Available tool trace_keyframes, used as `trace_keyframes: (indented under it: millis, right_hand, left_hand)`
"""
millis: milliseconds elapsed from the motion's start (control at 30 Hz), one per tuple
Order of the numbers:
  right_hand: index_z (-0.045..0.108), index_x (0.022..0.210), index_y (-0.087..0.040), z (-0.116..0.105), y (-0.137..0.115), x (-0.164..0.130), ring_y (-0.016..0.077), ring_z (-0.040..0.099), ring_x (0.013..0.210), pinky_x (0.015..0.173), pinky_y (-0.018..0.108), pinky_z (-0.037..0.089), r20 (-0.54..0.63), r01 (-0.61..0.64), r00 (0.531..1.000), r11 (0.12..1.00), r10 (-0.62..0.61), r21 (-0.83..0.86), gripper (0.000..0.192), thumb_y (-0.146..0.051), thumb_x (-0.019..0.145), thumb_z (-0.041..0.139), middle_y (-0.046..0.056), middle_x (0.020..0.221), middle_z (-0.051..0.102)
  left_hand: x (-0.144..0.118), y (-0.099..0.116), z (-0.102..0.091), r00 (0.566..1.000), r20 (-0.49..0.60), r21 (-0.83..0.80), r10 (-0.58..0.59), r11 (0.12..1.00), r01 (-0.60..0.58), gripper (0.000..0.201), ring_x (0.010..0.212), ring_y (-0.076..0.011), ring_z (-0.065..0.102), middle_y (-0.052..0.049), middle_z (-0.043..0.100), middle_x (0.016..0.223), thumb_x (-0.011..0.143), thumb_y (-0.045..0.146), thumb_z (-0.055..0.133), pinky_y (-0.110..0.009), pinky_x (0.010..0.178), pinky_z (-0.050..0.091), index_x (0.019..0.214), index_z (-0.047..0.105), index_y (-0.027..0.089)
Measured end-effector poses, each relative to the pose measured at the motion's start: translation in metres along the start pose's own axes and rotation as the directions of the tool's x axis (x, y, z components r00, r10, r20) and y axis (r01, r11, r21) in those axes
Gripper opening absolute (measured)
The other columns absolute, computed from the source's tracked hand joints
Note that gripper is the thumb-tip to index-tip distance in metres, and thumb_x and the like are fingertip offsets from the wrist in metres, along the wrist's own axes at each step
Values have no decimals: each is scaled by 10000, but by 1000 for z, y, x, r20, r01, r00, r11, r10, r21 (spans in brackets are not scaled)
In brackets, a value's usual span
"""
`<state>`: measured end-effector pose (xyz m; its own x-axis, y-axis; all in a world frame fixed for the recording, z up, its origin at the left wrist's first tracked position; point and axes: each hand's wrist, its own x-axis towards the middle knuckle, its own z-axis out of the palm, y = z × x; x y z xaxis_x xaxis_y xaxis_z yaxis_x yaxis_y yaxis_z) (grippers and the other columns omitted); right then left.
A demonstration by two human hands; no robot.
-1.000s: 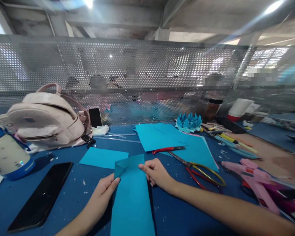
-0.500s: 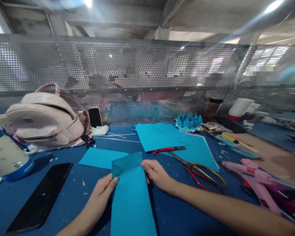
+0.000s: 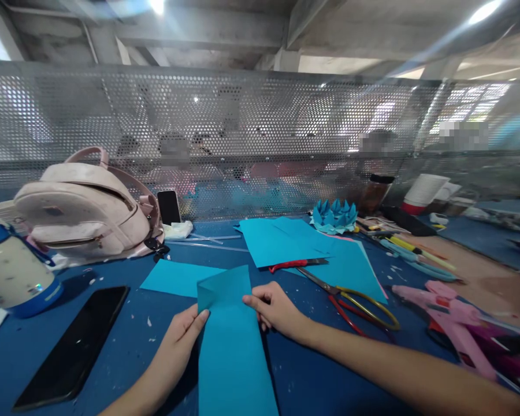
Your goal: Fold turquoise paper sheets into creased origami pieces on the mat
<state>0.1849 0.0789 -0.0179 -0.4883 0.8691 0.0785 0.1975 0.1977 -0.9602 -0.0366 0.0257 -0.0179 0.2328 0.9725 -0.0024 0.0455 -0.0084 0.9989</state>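
Observation:
A long strip of blue paper (image 3: pixel 234 358) hangs between my two hands, its top end tilted up and creased near the upper left corner. My left hand (image 3: pixel 184 332) pinches its left edge, thumb in front. On the other side, my right hand (image 3: pixel 275 312) grips the right edge between thumb and curled fingers, a little below the top. Behind the strip lies a smaller blue paper piece (image 3: pixel 177 278) on the blue table. Farther back are larger blue sheets (image 3: pixel 277 240), with yellow-and-red-handled scissors (image 3: pixel 329 289) and a red-handled tool (image 3: pixel 292 264) resting on them.
A black phone (image 3: pixel 73 346) and a white-and-blue bottle (image 3: pixel 17 271) stand at left, near a pale pink backpack (image 3: pixel 86 208). At right lie a pink glue gun (image 3: pixel 450 318) and pliers (image 3: pixel 420 266). A folded blue paper ring (image 3: pixel 334 216) sits by the perforated metal screen (image 3: pixel 251 115).
My right hand has slid slightly down the paper's right edge, its thumb now lower. The left hand keeps its hold, and the view has shifted a little.

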Motion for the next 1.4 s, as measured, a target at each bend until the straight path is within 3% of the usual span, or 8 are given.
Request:
trace_keyframes:
  millis: [300,533,733,900,967,1133,1267,1400]
  right_hand:
    - [399,452,-204,-2,-1,2,100,442,384,478,230,371,1,95,995,993,-95,-77,606,-640,859,506,-28,381,451]
    - [473,574,-189,-2,1,3,116,466,468,505,238,355,62,70,996,997,-68,-29,580,-684,874,429,-18,485,510]
    - [375,568,-190,-4,0,6,87,352,487,477,221,272,31,87,996,995,-86,-47,551,-642,850,520,-58,533,362]
    - [514,576,-165,-4,1,6,127,528,491,505,229,383,111,-3,994,998,-4,56,488,-592,760,663,-7,529,567]
    - [530,541,-162,-3,1,5,121,524,450,498,227,393,115,-32,993,997,24,68,494,-581,770,657,6,499,588]
    - [508,507,-176,-2,0,3,93,405,352,440,224,325,94,-50,994,999,50,-7,532,-591,834,577,-35,384,468]
    - [388,511,-193,-3,1,5,101,380,477,504,238,293,84,80,994,991,-72,-106,569,-622,868,502,-44,481,388]
    - [269,563,-204,-4,1,7,101,264,544,520,251,207,40,129,991,977,-124,-168,579,-655,871,460,-55,575,248]
  left_hand:
    - [1,-2,-1,999,54,-71,1,997,3,379,768,-213,585,-70,689,918,894,502,538,-320,754,482,996,675,163]
    - [1,-1,0,999,24,-8,42,999,-42,401,753,-219,583,-46,677,815,879,535,537,-303,724,475,930,677,163]
    - [0,2,-1,995,-91,62,35,998,-30,434,632,-202,541,-26,624,671,818,596,565,-290,619,471,740,659,180]
    - [-1,2,-1,991,-132,50,30,998,-23,417,611,-201,540,-28,621,651,811,581,585,-284,591,468,714,662,182]
    - [-1,1,-1,993,-120,26,18,1000,-15,416,636,-212,557,-38,640,686,808,582,588,-294,614,479,746,676,179]
    - [2,-2,-2,997,-73,-42,13,999,-16,388,725,-236,586,-50,674,772,825,550,590,-321,698,496,883,703,184]
    - [3,-3,-1,999,-48,-95,-4,995,-1,379,755,-233,590,-55,681,831,835,530,592,-326,726,495,958,691,185]
    - [1,-4,1,996,-68,-115,-59,992,51,422,570,-172,500,-8,582,639,795,581,613,-270,556,443,840,668,165]
